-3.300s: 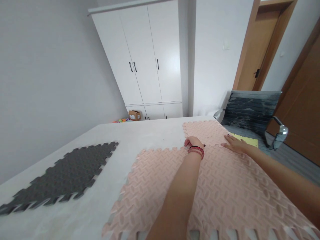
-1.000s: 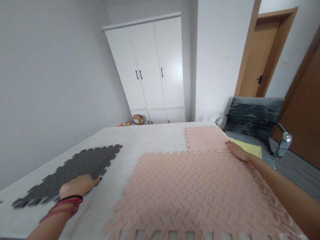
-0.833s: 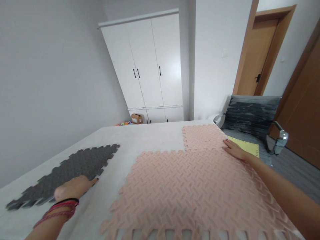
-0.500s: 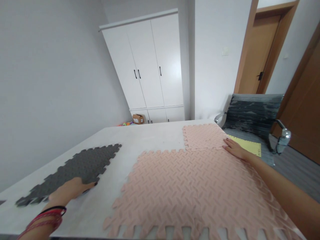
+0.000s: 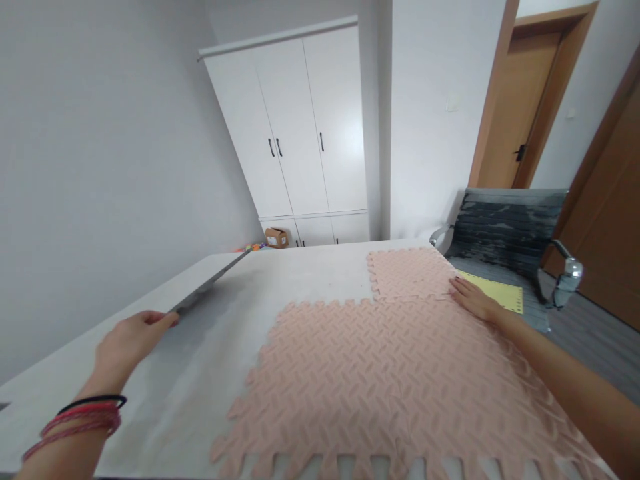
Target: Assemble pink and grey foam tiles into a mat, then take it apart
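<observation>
My left hand [image 5: 135,337] pinches the edge of a dark grey foam mat tile [image 5: 213,281], which is lifted off the table and seen nearly edge-on. Its shadow falls on the white tabletop [image 5: 200,373]. Flat on the right side lie pink foam mat tiles [image 5: 345,360] with a raised tread pattern and toothed edges, two large ones side by side. Behind them a further pink tile [image 5: 410,273] adjoins the right one. My right hand [image 5: 473,299] rests open on the right edge of the pink tiles, fingers stretched out, near the seam.
A chair [image 5: 507,227] with a yellow sheet [image 5: 493,291] on its seat stands at the table's right. Beyond the table's far edge are a white cabinet [image 5: 320,127], a cardboard box [image 5: 277,237] and small colourful items [image 5: 255,247].
My left hand has raised the dark grey tile from lying flat on the table to a tilted, edge-on pose. My right hand stays on the pink tiles.
</observation>
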Demonstrator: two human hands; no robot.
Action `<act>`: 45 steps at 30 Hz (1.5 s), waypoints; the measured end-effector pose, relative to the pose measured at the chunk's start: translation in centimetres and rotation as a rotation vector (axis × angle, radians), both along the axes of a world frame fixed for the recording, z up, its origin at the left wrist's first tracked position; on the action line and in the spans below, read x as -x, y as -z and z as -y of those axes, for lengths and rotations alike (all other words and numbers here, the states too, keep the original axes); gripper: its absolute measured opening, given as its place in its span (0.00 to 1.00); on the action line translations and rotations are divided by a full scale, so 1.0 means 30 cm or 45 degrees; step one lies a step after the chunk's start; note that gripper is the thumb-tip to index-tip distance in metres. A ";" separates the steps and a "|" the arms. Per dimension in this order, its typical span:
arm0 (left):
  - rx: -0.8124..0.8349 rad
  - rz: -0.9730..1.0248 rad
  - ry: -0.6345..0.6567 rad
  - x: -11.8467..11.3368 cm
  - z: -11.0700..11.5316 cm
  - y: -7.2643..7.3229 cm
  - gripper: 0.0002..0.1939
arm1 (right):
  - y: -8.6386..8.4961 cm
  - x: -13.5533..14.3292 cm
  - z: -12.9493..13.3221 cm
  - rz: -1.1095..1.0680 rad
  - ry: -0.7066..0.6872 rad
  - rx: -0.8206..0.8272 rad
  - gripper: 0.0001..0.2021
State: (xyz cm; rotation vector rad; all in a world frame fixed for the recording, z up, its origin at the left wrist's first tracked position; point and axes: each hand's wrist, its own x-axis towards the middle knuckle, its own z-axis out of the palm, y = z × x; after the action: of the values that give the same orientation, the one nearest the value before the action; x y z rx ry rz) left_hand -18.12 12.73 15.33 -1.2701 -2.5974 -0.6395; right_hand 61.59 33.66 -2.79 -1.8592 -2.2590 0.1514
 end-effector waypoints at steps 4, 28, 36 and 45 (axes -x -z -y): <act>-0.074 0.143 0.359 -0.175 -0.091 -0.034 0.20 | -0.003 0.004 0.008 -0.022 0.015 -0.009 0.40; 0.155 0.071 1.204 -0.464 -0.460 0.310 0.15 | -0.037 0.036 0.038 -0.067 0.043 -0.020 0.38; 0.123 0.153 1.256 -0.452 -0.492 0.335 0.17 | -0.058 0.053 0.059 -0.045 -0.020 -0.057 0.37; 0.116 0.133 1.323 -0.469 -0.494 0.322 0.13 | -0.092 0.081 0.089 -0.032 0.041 -0.029 0.38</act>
State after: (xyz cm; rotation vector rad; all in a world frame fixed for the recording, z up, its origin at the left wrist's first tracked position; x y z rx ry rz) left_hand -4.04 27.55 5.67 -2.6577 -1.8627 -0.7149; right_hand 59.17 30.98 -0.03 -1.8703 -2.2035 0.1425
